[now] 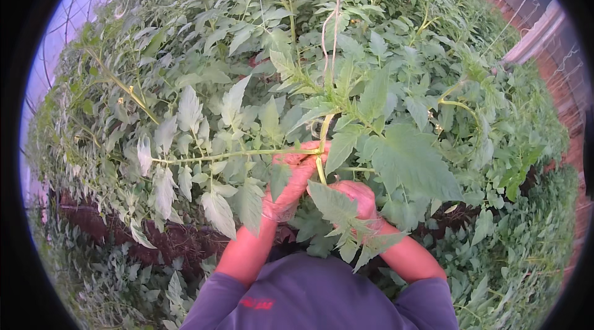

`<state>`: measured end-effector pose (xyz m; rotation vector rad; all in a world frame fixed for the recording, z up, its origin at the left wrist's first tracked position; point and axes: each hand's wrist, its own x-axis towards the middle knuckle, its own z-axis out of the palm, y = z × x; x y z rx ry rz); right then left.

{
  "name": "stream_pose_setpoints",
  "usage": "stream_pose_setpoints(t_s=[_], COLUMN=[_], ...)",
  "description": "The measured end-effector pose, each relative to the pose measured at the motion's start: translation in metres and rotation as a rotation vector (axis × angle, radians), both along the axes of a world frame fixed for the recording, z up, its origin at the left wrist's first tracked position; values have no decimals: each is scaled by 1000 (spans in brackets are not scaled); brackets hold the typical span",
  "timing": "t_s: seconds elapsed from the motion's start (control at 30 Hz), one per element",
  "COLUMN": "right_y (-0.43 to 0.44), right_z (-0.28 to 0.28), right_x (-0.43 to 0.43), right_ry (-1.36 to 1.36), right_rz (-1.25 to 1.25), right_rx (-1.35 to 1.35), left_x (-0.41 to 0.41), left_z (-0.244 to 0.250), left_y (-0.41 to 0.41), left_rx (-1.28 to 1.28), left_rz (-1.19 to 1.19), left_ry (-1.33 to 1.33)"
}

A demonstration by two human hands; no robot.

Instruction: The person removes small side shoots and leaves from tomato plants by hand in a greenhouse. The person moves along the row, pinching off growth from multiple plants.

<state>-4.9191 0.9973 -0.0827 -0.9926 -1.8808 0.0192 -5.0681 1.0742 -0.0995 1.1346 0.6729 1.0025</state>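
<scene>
A tomato plant's main stem (321,170) rises upright in front of me. My left hand (294,179), in a thin clear glove, has its fingers closed around this stem where a long leaf stalk (222,156) branches off to the left. Lower down and to the right, my right hand (355,194), also gloved, is curled beside the stem. Leaves (336,202) cover part of that hand, and its fingertips are hidden, so whether it grips anything does not show. Above my hands a twine (337,10) runs down to the leafy top (332,95) of the plant.
Dense tomato plants (185,65) fill the far side, several with small yellow flowers. A pale post (533,35) stands at upper right beside a reddish soil strip (554,91). Dark soil (171,244) shows between the rows at lower left. Greenhouse film (60,14) curves at upper left.
</scene>
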Motion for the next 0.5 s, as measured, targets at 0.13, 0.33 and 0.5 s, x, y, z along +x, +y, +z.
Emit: stream_pose_setpoints(t_s=[0.13,0.33,0.5], right_y=[-7,-6,-23], right_z=[-19,48,82], right_x=[10,-7,-12], right_ry=[-1,262,239], right_rz=[132,162,189], right_rx=[-104,-78,76], left_x=[3,8,-7], left_z=[14,20,6], left_y=[-11,-19,8], left_rx=[-179,53,7], left_rz=[-51,-72,167], left_ry=[-114,-114,-125])
